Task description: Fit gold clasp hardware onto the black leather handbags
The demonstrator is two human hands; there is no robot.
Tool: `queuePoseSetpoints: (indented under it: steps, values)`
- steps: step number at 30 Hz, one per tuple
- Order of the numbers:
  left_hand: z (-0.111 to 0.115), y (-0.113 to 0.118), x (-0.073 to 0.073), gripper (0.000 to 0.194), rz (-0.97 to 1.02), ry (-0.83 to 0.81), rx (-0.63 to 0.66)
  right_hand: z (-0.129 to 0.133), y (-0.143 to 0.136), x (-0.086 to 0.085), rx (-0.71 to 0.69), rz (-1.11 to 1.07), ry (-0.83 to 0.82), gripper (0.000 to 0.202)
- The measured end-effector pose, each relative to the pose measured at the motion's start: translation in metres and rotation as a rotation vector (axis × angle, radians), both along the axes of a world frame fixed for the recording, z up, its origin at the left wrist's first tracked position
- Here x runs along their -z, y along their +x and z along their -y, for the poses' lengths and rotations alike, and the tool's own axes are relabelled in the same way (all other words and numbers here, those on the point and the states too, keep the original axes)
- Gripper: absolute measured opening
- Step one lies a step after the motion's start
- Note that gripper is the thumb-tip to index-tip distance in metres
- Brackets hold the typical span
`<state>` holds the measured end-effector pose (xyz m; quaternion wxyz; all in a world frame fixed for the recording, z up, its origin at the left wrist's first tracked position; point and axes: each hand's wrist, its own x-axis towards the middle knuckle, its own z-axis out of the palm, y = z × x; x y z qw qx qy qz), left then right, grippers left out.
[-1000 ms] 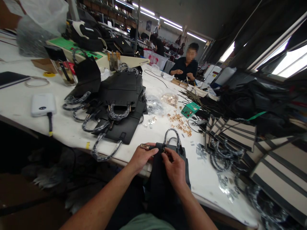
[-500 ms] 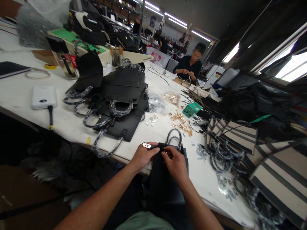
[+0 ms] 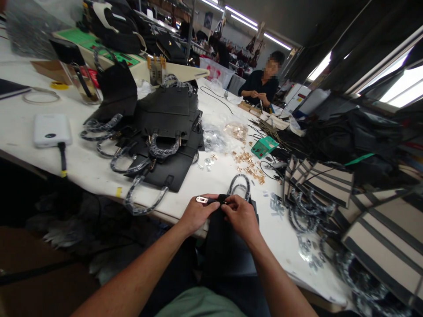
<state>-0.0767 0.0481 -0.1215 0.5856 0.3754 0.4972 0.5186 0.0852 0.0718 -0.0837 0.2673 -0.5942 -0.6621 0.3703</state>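
Observation:
A black handbag (image 3: 228,251) lies at the table's front edge and over my lap, its plastic-wrapped handles (image 3: 240,179) pointing away from me. My left hand (image 3: 198,214) is closed on the bag's black strap, thumb on top. A shiny metal plate with a slot (image 3: 202,199) sits on the strap's end, beyond my left fingers. My right hand (image 3: 240,215) pinches at the strap close to my left thumb. Something small and gold-coloured shows at its fingertips, too small to name. The fingers hide part of the strap.
Black handbags (image 3: 165,145) are piled to the left, near a white power bank (image 3: 52,130). Small gold metal pieces (image 3: 247,163) lie scattered ahead. Striped bags (image 3: 325,182) stand at the right. Across the table a co-worker (image 3: 261,86) handles something small.
My right fingertips have shifted slightly on the strap, and a small gold-coloured bit now shows there. The left hand keeps its hold. The view has shifted a little.

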Motion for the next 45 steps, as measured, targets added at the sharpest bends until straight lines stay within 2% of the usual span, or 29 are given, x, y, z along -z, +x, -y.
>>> queuePoseSetpoints:
  steps: [6, 12, 14, 17, 20, 25, 31, 35, 39, 42, 45]
  values:
    - [0.000, 0.000, -0.001, 0.039, -0.012, 0.014, -0.004, -0.002, 0.000, -0.001, -0.007, 0.021, -0.004, 0.011]
    - [0.001, -0.002, 0.000, 0.036, -0.153, 0.078, 0.013, -0.006, -0.004, 0.005, 0.029, 0.036, 0.009, 0.013]
    - [0.001, -0.001, 0.000, 0.036, -0.167, 0.075, -0.019, -0.005, -0.004, 0.006, 0.023, 0.015, 0.002, 0.014]
    - [0.000, 0.001, 0.001, 0.038, -0.100, 0.054, -0.059, -0.003, 0.000, 0.007, -0.009, -0.065, -0.036, 0.021]
    - [-0.001, 0.002, 0.000, 0.042, 0.004, 0.008, -0.028, -0.001, 0.006, 0.007, -0.045, -0.089, -0.046, 0.025]
    - [-0.002, 0.001, -0.002, 0.045, 0.063, -0.051, 0.001, -0.001, 0.003, 0.003, -0.059, 0.045, 0.022, 0.015]
    - [-0.002, -0.004, -0.007, 0.038, -0.066, -0.035, -0.006, 0.003, -0.013, 0.002, -0.073, 0.178, 0.151, 0.011]
    - [-0.007, -0.009, -0.002, 0.041, -0.027, -0.007, 0.035, 0.002, -0.015, 0.000, -0.056, 0.073, 0.132, 0.012]
    - [-0.011, -0.013, 0.011, 0.052, 0.012, -0.016, 0.066, 0.003, -0.013, -0.005, -0.083, -0.048, 0.143, 0.019]
    - [-0.014, -0.014, 0.018, 0.060, 0.004, -0.040, 0.074, 0.003, -0.014, 0.002, -0.051, -0.054, 0.155, 0.022]
    - [-0.015, -0.013, 0.013, 0.061, -0.008, -0.038, 0.070, 0.002, -0.016, 0.015, -0.005, -0.043, 0.197, 0.022]
